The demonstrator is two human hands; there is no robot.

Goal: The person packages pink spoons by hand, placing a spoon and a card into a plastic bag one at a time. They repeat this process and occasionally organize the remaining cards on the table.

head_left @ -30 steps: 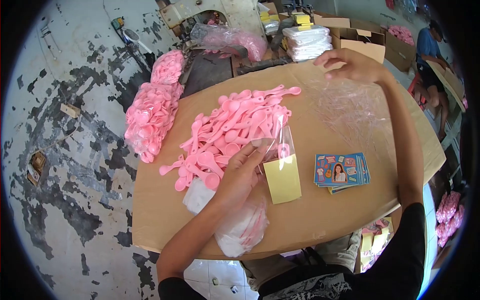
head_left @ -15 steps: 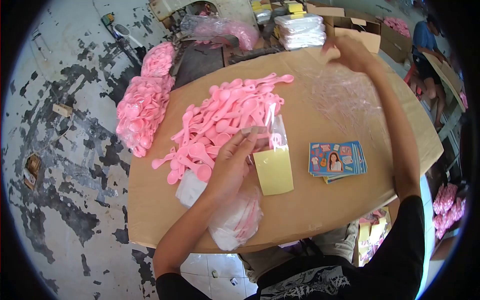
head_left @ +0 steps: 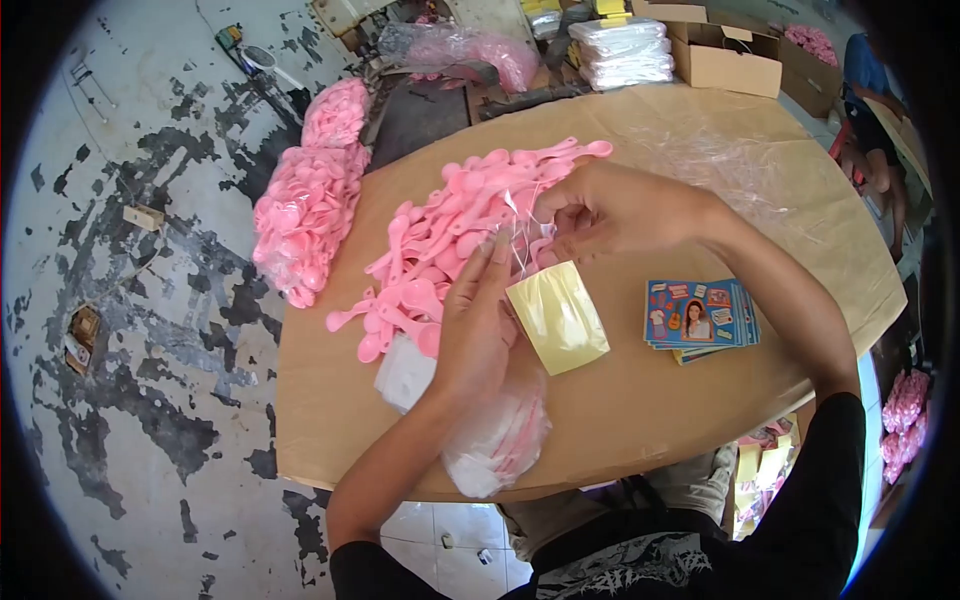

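My left hand [head_left: 478, 325] pinches the side of a clear plastic bag [head_left: 522, 225] near its upper part. A plain yellow card [head_left: 560, 318] shows in the lower part of that bag. My right hand [head_left: 615, 212] has its fingers curled in at the bag's top edge, from the right; its fingertips are partly hidden. Behind both hands spreads a heap of pink plastic spoons [head_left: 415, 245]. Under my left forearm lies a bundle of clear plastic bags [head_left: 497, 440]. Printed blue cards [head_left: 700, 315] sit stacked to the right.
Thin clear plastic strips [head_left: 720, 165] lie scattered on the brown-covered table [head_left: 640, 420]. Bulging bags of pink spoons [head_left: 310, 215] stand at the left edge. Behind are packs of clear bags [head_left: 622, 52] and an open carton [head_left: 725, 62]. Another person [head_left: 875, 130] sits far right.
My right hand has come from above the scattered strips, down and left to the bag's top. The bag and yellow card are tilted more now. The whole view has shifted slightly.
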